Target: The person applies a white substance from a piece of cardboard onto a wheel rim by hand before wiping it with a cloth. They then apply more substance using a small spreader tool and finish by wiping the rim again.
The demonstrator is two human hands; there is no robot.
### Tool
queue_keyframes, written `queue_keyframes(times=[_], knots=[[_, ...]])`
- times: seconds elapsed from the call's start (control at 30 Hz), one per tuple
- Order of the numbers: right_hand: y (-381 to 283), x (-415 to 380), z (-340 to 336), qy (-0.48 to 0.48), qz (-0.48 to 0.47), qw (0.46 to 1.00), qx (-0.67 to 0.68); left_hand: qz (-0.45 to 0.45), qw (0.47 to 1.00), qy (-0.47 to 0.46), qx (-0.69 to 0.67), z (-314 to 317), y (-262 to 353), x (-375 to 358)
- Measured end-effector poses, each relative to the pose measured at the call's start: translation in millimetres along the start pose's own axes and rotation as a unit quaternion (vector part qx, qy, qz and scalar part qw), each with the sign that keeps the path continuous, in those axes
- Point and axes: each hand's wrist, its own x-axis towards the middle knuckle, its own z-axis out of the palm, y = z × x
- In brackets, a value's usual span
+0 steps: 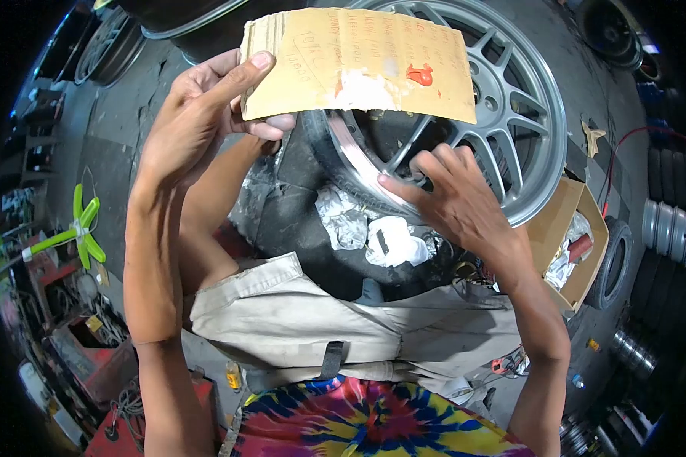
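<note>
My left hand (213, 107) pinches the left end of a piece of cardboard (305, 53), thumb on top and fingers beneath. The cardboard has red handwriting, a smear of white paste (362, 90) and a small red blob (419, 74). Below it is a silver multi-spoke wheel rim (537, 145), partly covered by the cardboard. My right hand (461, 198) is at the rim's near left edge, one finger stretched to a pale pinkish-white smear (352, 152) on the lip. The other fingers are bent and slightly blurred; I see nothing held in them.
Crumpled white material (395, 242) lies on the dark floor under the rim. An open cardboard box (587, 244) with wrappers and a red roll stands at the right beside a tyre (616, 263). A green star-shaped stand (82, 225) and red equipment (91, 350) are at left.
</note>
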Motion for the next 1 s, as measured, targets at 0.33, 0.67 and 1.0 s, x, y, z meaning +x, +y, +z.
queue_keyframes(times=[0.33,0.67,1.0], knots=[[11.3,17.6,1.2,-0.032,-0.028,0.998,-0.042,0.014,1.000,-0.006,0.015,-3.8,-1.8,0.1],[18.8,57.6,7.0,0.018,-0.019,1.000,-0.016,0.019,1.000,0.011,-0.010,-12.6,-2.4,-3.5],[36.1,80.1,17.8,0.001,-0.007,0.999,0.035,0.019,1.000,0.015,0.005,-18.9,2.9,-6.0]])
